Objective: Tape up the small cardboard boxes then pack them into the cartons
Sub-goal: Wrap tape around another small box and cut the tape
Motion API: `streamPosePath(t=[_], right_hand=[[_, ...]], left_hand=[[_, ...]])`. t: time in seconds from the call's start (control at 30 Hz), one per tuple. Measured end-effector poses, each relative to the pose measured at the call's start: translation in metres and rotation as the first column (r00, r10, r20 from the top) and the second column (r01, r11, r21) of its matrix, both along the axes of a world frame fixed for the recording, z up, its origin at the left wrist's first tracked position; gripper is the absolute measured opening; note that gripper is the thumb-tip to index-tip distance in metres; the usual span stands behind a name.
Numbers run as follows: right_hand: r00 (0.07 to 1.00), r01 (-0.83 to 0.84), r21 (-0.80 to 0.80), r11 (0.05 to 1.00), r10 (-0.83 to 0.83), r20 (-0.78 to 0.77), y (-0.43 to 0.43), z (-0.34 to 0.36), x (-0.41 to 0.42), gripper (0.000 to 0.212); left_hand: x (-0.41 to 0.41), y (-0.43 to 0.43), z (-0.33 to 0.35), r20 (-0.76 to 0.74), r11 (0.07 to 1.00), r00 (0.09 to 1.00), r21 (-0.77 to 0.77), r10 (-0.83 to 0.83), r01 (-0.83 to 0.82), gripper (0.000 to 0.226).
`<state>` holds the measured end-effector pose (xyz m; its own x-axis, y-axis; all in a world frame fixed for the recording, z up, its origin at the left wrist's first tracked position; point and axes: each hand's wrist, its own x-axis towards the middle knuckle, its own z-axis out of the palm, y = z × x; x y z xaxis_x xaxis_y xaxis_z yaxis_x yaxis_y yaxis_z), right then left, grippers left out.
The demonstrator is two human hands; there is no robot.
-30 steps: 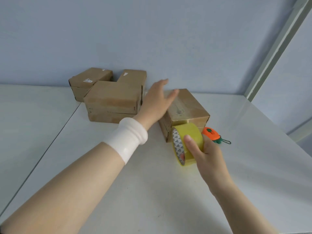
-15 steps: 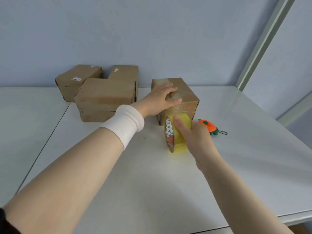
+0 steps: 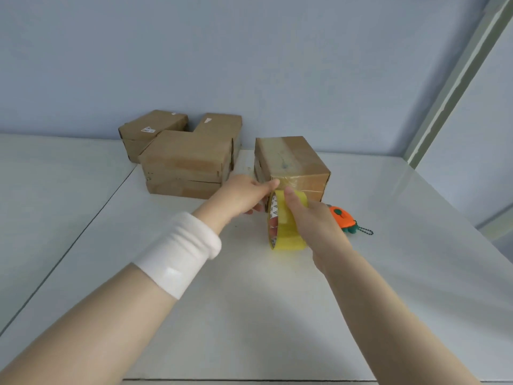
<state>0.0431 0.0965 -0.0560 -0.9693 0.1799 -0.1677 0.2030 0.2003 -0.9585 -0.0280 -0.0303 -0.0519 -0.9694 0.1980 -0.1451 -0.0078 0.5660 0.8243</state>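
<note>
The small box (image 3: 291, 162) we are taping sits just right of centre on the white table (image 3: 249, 315). A glossy strip of tape lies along its top and bends over its near edge. The tape roll (image 3: 288, 234) stands on edge just below it in the frame, close to the front face. Our right hand (image 3: 313, 220) grips the roll, thumb laid over the top and fingers wrapped behind. Our left hand (image 3: 241, 195) reaches to the box's near top corner, one fingertip where the strip turns down; whether it pinches the tape or only presses it we cannot tell.

We judge the step to be running the strip down the front face. To do it well we should steady the box with the left hand, keep the strip taut and square to the edge, and rub it flat before cutting.

An orange carrot-shaped trinket (image 3: 342, 219) lies just right of the right hand. Three more boxes (image 3: 188, 165) cluster left of centre, near the wall
</note>
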Motion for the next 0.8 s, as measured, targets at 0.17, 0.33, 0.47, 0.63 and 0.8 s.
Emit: streamPosePath(t=[0.17, 0.33, 0.47, 0.63, 0.8], right_hand=[[0.995, 0.068, 0.352, 0.933, -0.038, -0.09, 0.062, -0.011, -0.011, 0.04], [0.996, -0.016, 0.835, 0.55, -0.067, 0.063, 0.119, -0.032, -0.028, 0.053], [1.0, 0.02, 0.692, 0.721, -0.017, -0.011, 0.124, -0.039, -0.039, 0.036], [0.954, 0.134, 0.298, 0.945, -0.041, -0.297, 0.124, -0.023, -0.027, 0.013], [0.816, 0.04, 0.445, 0.894, 0.228, -0.531, 0.091, 0.017, -0.044, 0.016]], left_hand=[[0.006, 0.011, 0.003, 0.119, 0.975, 0.988, 0.188, 0.098, -0.119, 0.025], [0.005, 0.014, 0.003, 0.203, 0.938, 0.962, 0.258, 0.18, -0.23, 0.011], [0.004, 0.017, -0.001, 0.248, 0.912, 0.948, 0.307, 0.199, -0.272, 0.01], [0.0, 0.017, -0.004, 0.241, 0.921, 0.956, 0.308, 0.166, -0.238, 0.007], [-0.009, 0.01, -0.006, 0.263, 0.906, 0.959, 0.372, 0.103, -0.199, 0.022]])
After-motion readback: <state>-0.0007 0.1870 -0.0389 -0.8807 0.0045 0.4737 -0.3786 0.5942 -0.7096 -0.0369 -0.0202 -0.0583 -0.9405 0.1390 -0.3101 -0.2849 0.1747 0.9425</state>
